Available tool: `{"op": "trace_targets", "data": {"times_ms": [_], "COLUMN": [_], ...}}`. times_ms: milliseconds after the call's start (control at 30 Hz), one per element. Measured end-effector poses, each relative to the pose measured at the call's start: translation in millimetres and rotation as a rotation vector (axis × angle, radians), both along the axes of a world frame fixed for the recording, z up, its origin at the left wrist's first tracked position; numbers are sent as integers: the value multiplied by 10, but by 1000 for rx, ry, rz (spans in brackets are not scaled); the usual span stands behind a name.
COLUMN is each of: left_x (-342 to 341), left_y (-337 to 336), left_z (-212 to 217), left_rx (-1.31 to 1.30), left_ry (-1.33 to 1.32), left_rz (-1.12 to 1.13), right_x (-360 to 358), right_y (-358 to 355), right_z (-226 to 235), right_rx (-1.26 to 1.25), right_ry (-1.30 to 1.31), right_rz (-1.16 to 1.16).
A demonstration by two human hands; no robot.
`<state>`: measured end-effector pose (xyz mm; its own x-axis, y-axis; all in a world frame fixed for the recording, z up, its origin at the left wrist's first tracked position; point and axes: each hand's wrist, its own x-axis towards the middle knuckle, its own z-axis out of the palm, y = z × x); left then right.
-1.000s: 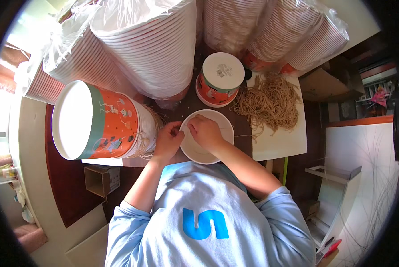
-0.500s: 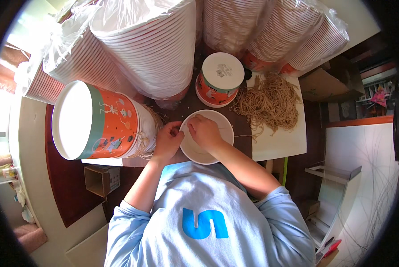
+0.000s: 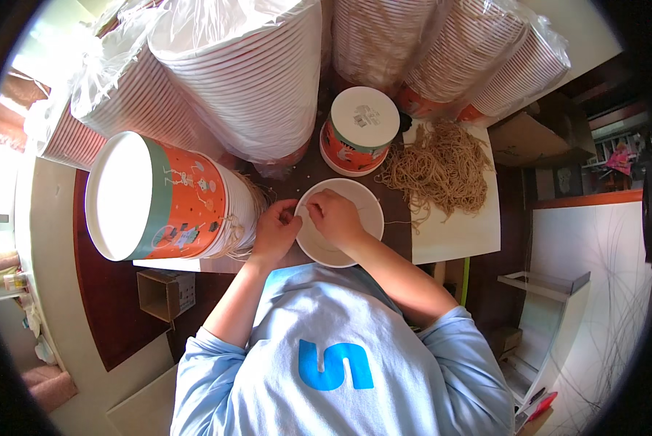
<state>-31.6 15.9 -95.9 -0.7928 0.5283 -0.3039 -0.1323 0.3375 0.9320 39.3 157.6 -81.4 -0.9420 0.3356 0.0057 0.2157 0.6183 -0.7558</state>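
An open white paper bucket (image 3: 340, 254) stands upright at the table's near edge, its mouth facing up. At its left rim, my left hand (image 3: 274, 231) is closed, fingers curled against the outside of the wall. My right hand (image 3: 335, 219) reaches over the bucket and pinches just inside that same rim. A thin twine cord (image 3: 396, 222) shows at the bucket's right side, and a faint strand lies inside near my right hand. The fingertips of both hands hide most of what they grip.
A tangled heap of brown twine (image 3: 446, 171) lies on a white board (image 3: 460, 236) to the right. Behind the bucket sits an upside-down orange bucket (image 3: 364, 123). A nested bucket stack (image 3: 188, 200) lies at left, twine hanging by it. Tall plastic-wrapped stacks (image 3: 242, 80) line the back.
Both hands stay at the bucket's left rim. My right fingers have shifted very slightly, and the bucket has barely moved.
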Motion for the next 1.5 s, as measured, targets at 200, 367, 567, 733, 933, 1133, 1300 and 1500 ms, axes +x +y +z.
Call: {"op": "trace_targets", "data": {"times_ms": [200,367,567,733,933,1133,1300,1500], "left_x": [0,-19,-26,9,50,90,131,111], "left_y": [-12,-120,-138,-150,-181,-180,-164,-168], "left_z": [148,453,706,751,707,745,817,890], "left_rx": [-17,81,83,47,85,38,8,10], "left_ry": [49,-275,-545,-469,-389,-258,30,372], "left_rz": [5,-52,-267,-301,-322,-344,-375,-480], "right_x": [70,253,333,372,401,414,424,457], "right_y": [37,73,73,66,35,42,54,52], "right_z": [6,312,540,606,605,589,578,506], "right_rx": [-69,-12,132,181,136,125,88,-270], "right_ry": [87,207,334,366,364,354,369,159], "right_rz": [-4,112,284,301,277,296,267,220]}}
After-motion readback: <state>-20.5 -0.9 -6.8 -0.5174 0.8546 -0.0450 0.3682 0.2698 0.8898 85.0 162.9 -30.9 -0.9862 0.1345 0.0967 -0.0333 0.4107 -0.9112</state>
